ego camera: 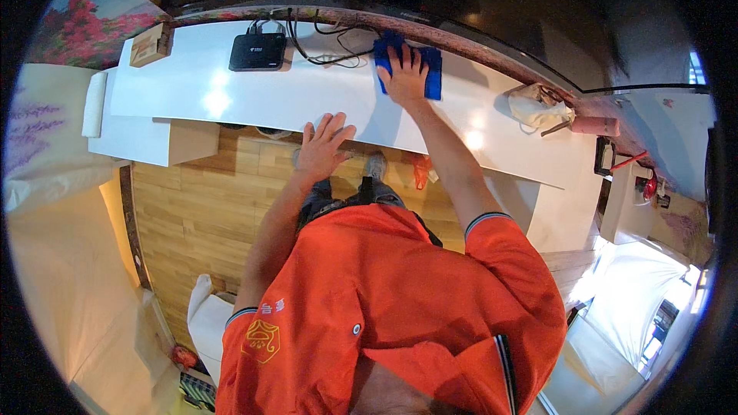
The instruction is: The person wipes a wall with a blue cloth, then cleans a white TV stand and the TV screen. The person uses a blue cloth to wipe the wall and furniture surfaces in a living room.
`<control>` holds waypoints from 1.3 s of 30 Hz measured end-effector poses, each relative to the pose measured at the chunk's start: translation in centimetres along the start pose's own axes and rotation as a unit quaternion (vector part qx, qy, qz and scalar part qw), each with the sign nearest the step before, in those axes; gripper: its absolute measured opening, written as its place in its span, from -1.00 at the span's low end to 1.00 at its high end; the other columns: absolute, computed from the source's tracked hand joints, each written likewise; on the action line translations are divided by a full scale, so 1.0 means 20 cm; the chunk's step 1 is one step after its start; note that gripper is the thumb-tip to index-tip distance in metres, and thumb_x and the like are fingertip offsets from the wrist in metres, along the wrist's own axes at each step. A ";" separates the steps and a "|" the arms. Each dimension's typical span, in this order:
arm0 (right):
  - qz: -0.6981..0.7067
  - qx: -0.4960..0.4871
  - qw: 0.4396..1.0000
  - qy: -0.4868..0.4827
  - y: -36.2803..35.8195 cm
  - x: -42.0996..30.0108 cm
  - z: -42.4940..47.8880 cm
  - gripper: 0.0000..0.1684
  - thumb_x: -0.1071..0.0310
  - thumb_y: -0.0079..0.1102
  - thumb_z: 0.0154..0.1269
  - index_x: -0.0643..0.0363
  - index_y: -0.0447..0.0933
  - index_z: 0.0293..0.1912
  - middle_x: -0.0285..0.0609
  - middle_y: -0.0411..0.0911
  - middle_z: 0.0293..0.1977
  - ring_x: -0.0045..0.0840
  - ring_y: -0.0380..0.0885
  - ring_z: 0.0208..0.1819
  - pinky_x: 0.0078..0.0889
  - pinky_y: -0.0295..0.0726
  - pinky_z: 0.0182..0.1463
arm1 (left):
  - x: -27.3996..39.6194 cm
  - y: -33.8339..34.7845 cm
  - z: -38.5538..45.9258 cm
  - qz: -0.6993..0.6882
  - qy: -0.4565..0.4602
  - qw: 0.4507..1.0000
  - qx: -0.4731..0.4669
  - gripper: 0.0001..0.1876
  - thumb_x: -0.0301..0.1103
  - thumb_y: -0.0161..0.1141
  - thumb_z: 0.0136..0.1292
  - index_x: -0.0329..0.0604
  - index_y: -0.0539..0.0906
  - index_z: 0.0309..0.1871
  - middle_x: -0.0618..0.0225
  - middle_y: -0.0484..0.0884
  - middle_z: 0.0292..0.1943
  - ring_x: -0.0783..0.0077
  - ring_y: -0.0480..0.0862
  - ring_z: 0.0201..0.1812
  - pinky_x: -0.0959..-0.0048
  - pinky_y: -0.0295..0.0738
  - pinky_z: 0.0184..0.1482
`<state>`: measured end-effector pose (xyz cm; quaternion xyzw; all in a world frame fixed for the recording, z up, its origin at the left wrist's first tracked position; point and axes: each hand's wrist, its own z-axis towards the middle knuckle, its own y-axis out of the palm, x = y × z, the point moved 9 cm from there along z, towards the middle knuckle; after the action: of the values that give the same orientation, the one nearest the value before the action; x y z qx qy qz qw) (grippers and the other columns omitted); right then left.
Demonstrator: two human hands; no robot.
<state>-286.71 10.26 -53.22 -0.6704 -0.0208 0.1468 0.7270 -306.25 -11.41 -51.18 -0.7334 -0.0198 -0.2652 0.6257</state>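
My right hand [406, 78] lies with spread fingers on a folded blue cloth [433, 72], pressing it to the white cabinet top [334, 92] near its back edge. At the front edge of that top is my left hand [324, 144], fingers apart, holding nothing; whether its fingertips touch the surface I cannot tell. Black cables [305, 57] run along the back, just left of the cloth. Further left sits a black set-top box [258, 52] with cables plugged into its rear.
A small cardboard box [147, 46] stands at the far left, near a white roll [94, 105]. On the right are a whitish bag [536, 108] and a pink cylinder [597, 126]. A large dark screen [490, 6] rises behind the top. A red plastic bag [421, 170] hangs below its front edge.
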 end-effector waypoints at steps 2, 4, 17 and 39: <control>0.007 0.026 0.999 -0.023 -0.02 -0.09 -0.21 -0.18 -0.32 0.06 0.61 -0.22 0.32 0.67 0.03 0.18 0.69 0.18 0.10 0.66 0.64 0.05 0.57 | -0.06 -0.01 -0.04 0.007 -0.011 1.000 0.002 -0.11 -0.09 0.54 0.32 0.38 0.36 0.70 0.35 0.08 0.82 0.01 0.04 0.81 -0.47 0.00 0.65; 0.010 0.010 0.999 -0.052 -0.05 -0.20 -0.45 -0.21 -0.25 0.10 0.63 -0.20 0.32 0.66 0.04 0.16 0.69 0.20 0.09 0.66 0.60 0.04 0.59 | -0.08 -0.01 -0.07 0.007 -0.014 1.000 -0.007 -0.08 -0.06 0.54 0.32 0.38 0.33 0.72 0.33 0.05 0.83 -0.01 0.01 0.82 -0.47 -0.01 0.65; 0.028 -0.024 0.999 0.017 0.03 -0.35 -0.46 -0.16 -0.28 0.01 0.68 -0.21 0.16 0.74 0.13 0.01 0.73 0.35 -0.04 0.69 0.87 -0.04 0.50 | -0.11 -0.05 -0.09 -0.026 0.026 0.999 -0.031 0.04 -0.04 0.58 0.26 0.36 0.24 0.78 0.31 -0.06 0.87 -0.04 -0.10 0.84 -0.44 -0.10 0.70; 0.019 -0.054 0.998 0.025 0.10 -0.75 -0.60 -0.16 -0.21 0.10 0.65 -0.16 0.22 0.72 0.07 0.05 0.73 0.20 -0.04 0.73 0.66 -0.08 0.62 | -0.54 -0.18 -0.27 -0.031 -0.031 0.999 -0.025 0.17 -0.14 0.67 0.16 0.38 0.17 0.80 0.33 -0.07 0.86 -0.15 -0.12 0.83 -0.54 -0.14 0.66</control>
<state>-298.70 -4.90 -53.83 -0.7127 0.0023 0.1427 0.6868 -318.83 -12.42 -51.90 -0.7559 -0.0555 -0.2622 0.5973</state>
